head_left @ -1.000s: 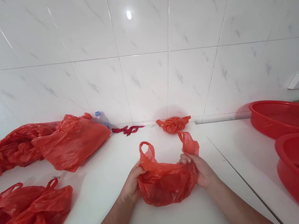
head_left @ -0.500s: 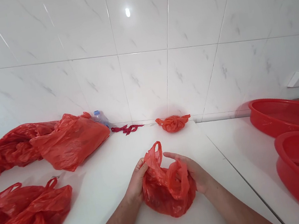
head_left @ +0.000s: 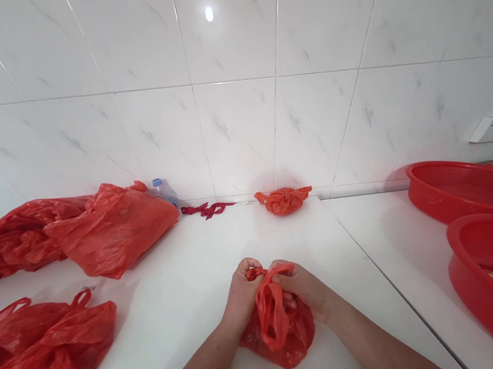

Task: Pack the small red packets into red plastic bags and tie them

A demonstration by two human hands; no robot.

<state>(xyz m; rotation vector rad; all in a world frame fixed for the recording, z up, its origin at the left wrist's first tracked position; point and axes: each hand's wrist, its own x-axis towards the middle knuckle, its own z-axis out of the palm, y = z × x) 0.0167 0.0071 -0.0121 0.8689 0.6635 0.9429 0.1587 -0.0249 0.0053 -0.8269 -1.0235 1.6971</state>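
Note:
A red plastic bag rests on the white table in front of me, its handles gathered at the top. My left hand is closed on the bag's upper left part, thumb and fingers pinching the plastic. Close beside it, my right hand grips the upper right part, with one handle loop hanging down between the two hands. What lies inside the bag is hidden by the folds. Farther back, near the wall, sits a small knotted red plastic bag.
Larger red plastic bags lie at the back left, another red bag nearer. A plastic bottle and a dark red ribbon are by the wall. On the right stand two red baskets, the nearer holding small wrapped items.
Both hands have come together over the bag's top and now bunch it. The right fingers, earlier stretched out, have closed on the plastic, and a handle loop has flopped down toward me.

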